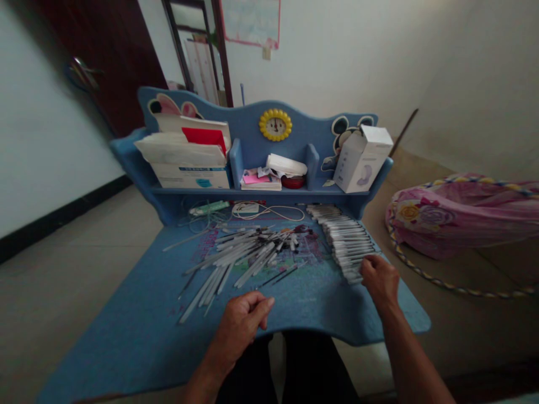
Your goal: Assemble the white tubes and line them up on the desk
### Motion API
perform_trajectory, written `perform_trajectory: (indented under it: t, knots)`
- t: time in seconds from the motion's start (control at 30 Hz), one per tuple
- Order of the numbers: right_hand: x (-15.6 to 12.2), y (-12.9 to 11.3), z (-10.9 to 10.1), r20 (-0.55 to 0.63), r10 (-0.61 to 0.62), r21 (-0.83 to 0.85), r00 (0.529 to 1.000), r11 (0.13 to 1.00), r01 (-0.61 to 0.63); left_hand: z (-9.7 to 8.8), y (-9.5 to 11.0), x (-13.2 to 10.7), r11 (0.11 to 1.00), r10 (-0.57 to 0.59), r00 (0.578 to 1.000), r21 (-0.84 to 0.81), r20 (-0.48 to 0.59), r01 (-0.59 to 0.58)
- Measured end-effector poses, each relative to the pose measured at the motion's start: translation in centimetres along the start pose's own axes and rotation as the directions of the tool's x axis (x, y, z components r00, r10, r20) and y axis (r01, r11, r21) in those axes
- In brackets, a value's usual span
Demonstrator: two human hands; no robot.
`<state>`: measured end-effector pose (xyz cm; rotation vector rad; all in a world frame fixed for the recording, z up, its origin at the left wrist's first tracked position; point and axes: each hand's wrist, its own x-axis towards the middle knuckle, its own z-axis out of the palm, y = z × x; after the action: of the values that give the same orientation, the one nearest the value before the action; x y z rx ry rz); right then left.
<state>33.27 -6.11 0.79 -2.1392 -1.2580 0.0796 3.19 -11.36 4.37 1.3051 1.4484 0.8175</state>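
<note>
My left hand (247, 318) is closed above the desk's front edge, thumb against the fingers; whether anything is in it is hidden. My right hand (379, 281) is closed at the near end of a neat row of slim translucent sticks (347, 238), which look like pen refills. Its fingertips are hidden, so what they grip does not show. In the middle lies a loose, fanned heap of similar sticks (227, 255), some with dark ends. Two thin dark sticks (278, 276) lie apart, between the heap and my left hand.
The blue desk (138, 314) has a back shelf holding a mask box (189, 175), papers, a red case (292, 182) and a white carton (362, 160). A looped cable (273, 212) lies beneath it. A pink basket with a braided rim (446, 216) stands right of the desk.
</note>
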Motion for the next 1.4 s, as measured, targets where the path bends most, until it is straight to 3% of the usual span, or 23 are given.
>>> perform_trajectory:
  t: [0.4,0.57,0.67,0.77,0.87,1.13,1.4]
  knots:
    - [1.8,0.4,1.8,0.154,-0.006,-0.22,0.988,0.975,0.04,-1.4,-1.2,0.7,0.997,-0.007,1.0,0.076,-0.011,0.008]
    - [0.6,0.0,1.8,0.156,-0.01,-0.204,0.988,0.978,0.042,-2.4,-1.3,1.0,0.992,0.001,0.997,0.127,-0.078,0.009]
    - [-1.3,-1.4,2.1,0.187,-0.104,-0.09,0.977,0.988,0.122,-2.8,-1.5,1.2,0.985,0.002,0.993,0.172,-0.122,0.02]
    - [-3.6,-3.8,2.6,0.296,-0.238,0.088,0.925,0.971,0.222,-2.9,-1.9,1.4,0.981,0.007,0.987,0.194,-0.159,0.025]
    - [-5.3,-6.4,3.3,0.429,-0.332,0.175,0.84,0.943,0.284,-3.0,-2.3,1.6,0.978,0.015,0.983,0.209,-0.181,0.023]
    - [-6.1,-11.4,5.3,0.602,-0.449,0.067,0.661,0.853,0.518,-3.0,-3.0,1.9,0.968,0.064,0.979,0.249,-0.195,-0.014]
    - [-5.5,-15.0,7.5,0.645,-0.466,-0.039,0.605,0.771,0.636,-2.1,-3.3,1.5,0.964,0.114,0.98,0.258,-0.162,-0.069]
